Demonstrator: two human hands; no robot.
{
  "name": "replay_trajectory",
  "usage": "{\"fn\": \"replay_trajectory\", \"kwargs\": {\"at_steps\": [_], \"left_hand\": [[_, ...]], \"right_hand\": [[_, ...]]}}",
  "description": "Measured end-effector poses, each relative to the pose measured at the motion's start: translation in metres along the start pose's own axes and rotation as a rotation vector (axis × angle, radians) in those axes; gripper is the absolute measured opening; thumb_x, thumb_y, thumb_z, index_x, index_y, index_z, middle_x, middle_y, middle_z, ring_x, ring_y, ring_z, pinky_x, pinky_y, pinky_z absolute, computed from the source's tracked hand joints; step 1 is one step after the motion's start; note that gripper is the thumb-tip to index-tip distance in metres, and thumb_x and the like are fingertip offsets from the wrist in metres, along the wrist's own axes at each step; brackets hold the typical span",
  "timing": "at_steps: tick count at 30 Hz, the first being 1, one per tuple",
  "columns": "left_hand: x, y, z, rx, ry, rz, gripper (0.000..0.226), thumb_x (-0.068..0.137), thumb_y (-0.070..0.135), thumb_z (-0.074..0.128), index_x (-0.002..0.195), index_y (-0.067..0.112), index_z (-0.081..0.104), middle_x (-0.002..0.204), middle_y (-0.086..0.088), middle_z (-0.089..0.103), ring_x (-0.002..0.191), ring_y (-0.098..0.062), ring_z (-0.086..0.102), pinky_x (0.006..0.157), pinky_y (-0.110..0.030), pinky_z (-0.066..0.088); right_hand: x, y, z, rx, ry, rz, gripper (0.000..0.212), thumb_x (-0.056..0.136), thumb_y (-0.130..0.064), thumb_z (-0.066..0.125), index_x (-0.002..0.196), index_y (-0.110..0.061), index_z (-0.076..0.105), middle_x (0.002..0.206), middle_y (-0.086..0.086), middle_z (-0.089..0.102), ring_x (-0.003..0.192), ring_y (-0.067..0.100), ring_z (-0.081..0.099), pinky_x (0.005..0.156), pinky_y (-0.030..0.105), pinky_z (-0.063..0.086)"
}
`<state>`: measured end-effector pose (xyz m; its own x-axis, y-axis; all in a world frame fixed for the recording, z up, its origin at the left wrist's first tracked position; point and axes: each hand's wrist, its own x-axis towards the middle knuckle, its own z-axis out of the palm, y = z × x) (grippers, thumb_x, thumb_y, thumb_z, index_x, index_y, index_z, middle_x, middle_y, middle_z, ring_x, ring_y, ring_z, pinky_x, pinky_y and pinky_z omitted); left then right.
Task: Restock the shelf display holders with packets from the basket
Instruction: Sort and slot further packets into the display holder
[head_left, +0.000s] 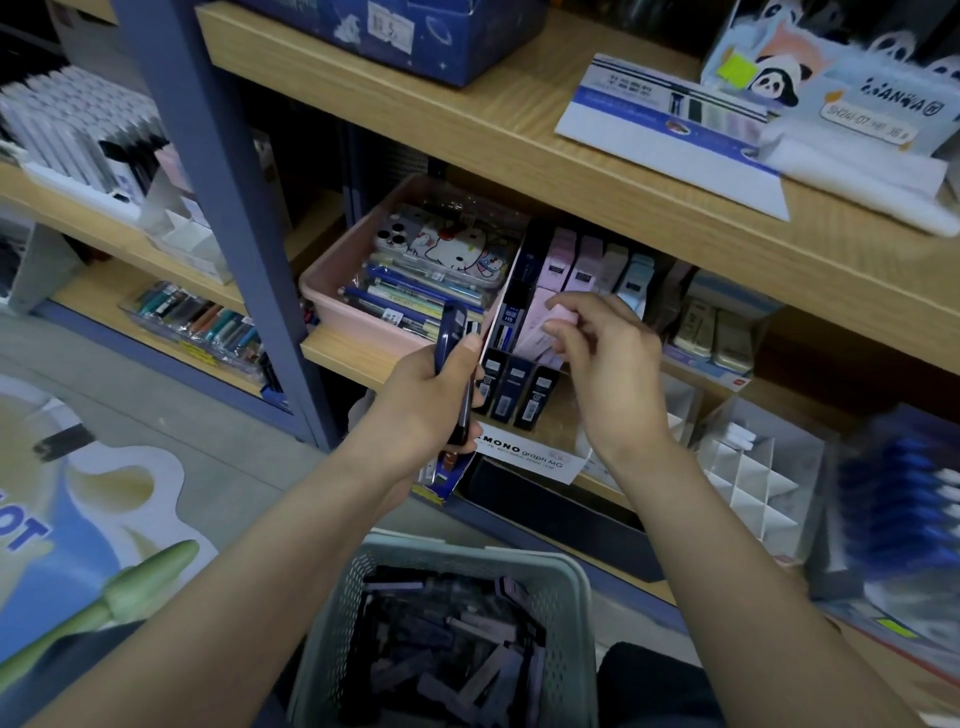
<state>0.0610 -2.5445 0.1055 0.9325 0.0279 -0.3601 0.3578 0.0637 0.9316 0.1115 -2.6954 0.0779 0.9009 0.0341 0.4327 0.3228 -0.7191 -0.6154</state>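
The restocking is mid-step. The right hand (602, 358) pinches one pink packet (537, 328) at a slot of the display holder (524, 458) on the shelf. The left hand (421, 400) has its grip curled round a few dark blue packets (451, 332); I cannot count them. Three dark packets (514, 387) stand in the holder's front row. Next, I'd judge, the pink one needs seating squarely. The one basket (576, 587) below holds many more.

Stationery shop: wooden shelves (519, 150) w/ branded display holders (524, 457), packaged pens (202, 322) & lead refills, restock basket (566, 582) on the floor.
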Motion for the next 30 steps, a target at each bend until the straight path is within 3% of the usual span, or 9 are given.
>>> {"fn": "replay_trajectory", "kwargs": {"at_steps": [3, 6, 9, 13, 17, 19, 22, 28, 30], "left_hand": [[0.000, -0.001, 0.001, 0.004, -0.020, 0.004, 0.031, 0.098, 0.035, 0.040, 0.079, 0.012, 0.049, 0.062, -0.002, 0.046, 0.039, -0.007, 0.046, 0.040, -0.017, 0.043], [0.000, -0.001, 0.001, 0.017, -0.024, 0.002, 0.030, 0.099, 0.034, 0.039, 0.082, 0.012, 0.051, 0.063, -0.002, 0.047, 0.038, -0.006, 0.046, 0.041, -0.016, 0.043], [0.001, -0.001, -0.001, 0.029, -0.040, -0.006, 0.030, 0.099, 0.032, 0.039, 0.080, 0.012, 0.050, 0.064, -0.003, 0.047, 0.037, -0.005, 0.046, 0.042, -0.016, 0.043], [0.001, -0.005, 0.000, 0.086, -0.086, -0.006, 0.029, 0.098, 0.034, 0.041, 0.080, 0.014, 0.051, 0.067, -0.001, 0.049, 0.044, -0.008, 0.048, 0.045, -0.017, 0.046], [0.004, -0.008, -0.001, 0.159, -0.144, -0.006, 0.028, 0.097, 0.034, 0.043, 0.084, 0.012, 0.054, 0.066, -0.001, 0.049, 0.046, -0.010, 0.048, 0.043, -0.017, 0.044], [0.004, -0.009, -0.001, 0.205, -0.185, -0.011, 0.028, 0.098, 0.033, 0.043, 0.082, 0.013, 0.053, 0.065, -0.001, 0.050, 0.044, -0.009, 0.047, 0.042, -0.019, 0.042], [0.002, -0.011, 0.000, 0.242, -0.248, -0.028, 0.028, 0.097, 0.033, 0.044, 0.081, 0.012, 0.054, 0.064, -0.002, 0.050, 0.044, -0.009, 0.047, 0.042, -0.018, 0.041], [0.000, -0.010, 0.000, 0.192, -0.266, -0.011, 0.005, 0.091, 0.023, 0.058, 0.092, 0.018, 0.058, 0.065, 0.001, 0.051, 0.044, -0.005, 0.047, 0.044, -0.016, 0.041], [0.002, -0.012, -0.001, 0.159, -0.205, -0.004, 0.012, 0.090, 0.022, 0.060, 0.100, 0.015, 0.059, 0.061, 0.004, 0.048, 0.045, -0.005, 0.045, 0.044, -0.016, 0.041]], "right_hand": [[0.001, 0.001, 0.007, -0.053, -0.072, -0.024, 0.025, 0.096, -0.015, 0.052, 0.117, -0.008, 0.063, 0.102, -0.004, 0.059, 0.088, 0.011, 0.061, 0.083, 0.038, 0.053], [0.002, -0.003, 0.010, -0.086, -0.081, -0.004, 0.025, 0.096, -0.019, 0.050, 0.115, -0.008, 0.063, 0.087, -0.019, 0.050, 0.077, -0.005, 0.051, 0.076, 0.021, 0.050], [0.000, -0.008, 0.008, -0.296, -0.060, -0.096, 0.027, 0.094, -0.013, 0.055, 0.120, -0.012, 0.061, 0.111, 0.002, 0.056, 0.088, 0.019, 0.059, 0.069, 0.034, 0.052], [-0.002, -0.012, 0.009, -0.370, -0.058, -0.023, 0.032, 0.089, -0.006, 0.060, 0.119, -0.013, 0.056, 0.123, 0.006, 0.045, 0.085, 0.023, 0.060, 0.065, 0.038, 0.053], [-0.002, -0.026, 0.005, 0.034, -0.007, -0.022, 0.020, 0.098, -0.020, 0.047, 0.102, -0.013, 0.065, 0.101, -0.004, 0.056, 0.088, 0.005, 0.054, 0.080, 0.019, 0.044], [-0.004, -0.036, 0.000, 0.263, -0.229, 0.108, 0.025, 0.099, -0.030, 0.043, 0.095, -0.023, 0.067, 0.099, -0.007, 0.060, 0.091, -0.001, 0.054, 0.083, 0.012, 0.040], [-0.009, -0.040, -0.009, 0.335, -0.481, 0.161, 0.007, 0.090, -0.029, 0.059, 0.085, -0.030, 0.064, 0.093, -0.006, 0.064, 0.073, -0.003, 0.053, 0.070, 0.011, 0.040], [-0.012, -0.037, -0.023, 0.657, -0.221, 0.344, 0.008, 0.092, -0.010, 0.054, 0.086, -0.014, 0.054, 0.076, 0.002, 0.061, 0.053, 0.000, 0.055, 0.046, 0.013, 0.044], [-0.012, -0.035, -0.030, 0.756, -0.106, 0.373, 0.007, 0.093, -0.008, 0.052, 0.087, -0.012, 0.051, 0.080, 0.006, 0.062, 0.057, 0.003, 0.062, 0.049, 0.014, 0.049]]}}
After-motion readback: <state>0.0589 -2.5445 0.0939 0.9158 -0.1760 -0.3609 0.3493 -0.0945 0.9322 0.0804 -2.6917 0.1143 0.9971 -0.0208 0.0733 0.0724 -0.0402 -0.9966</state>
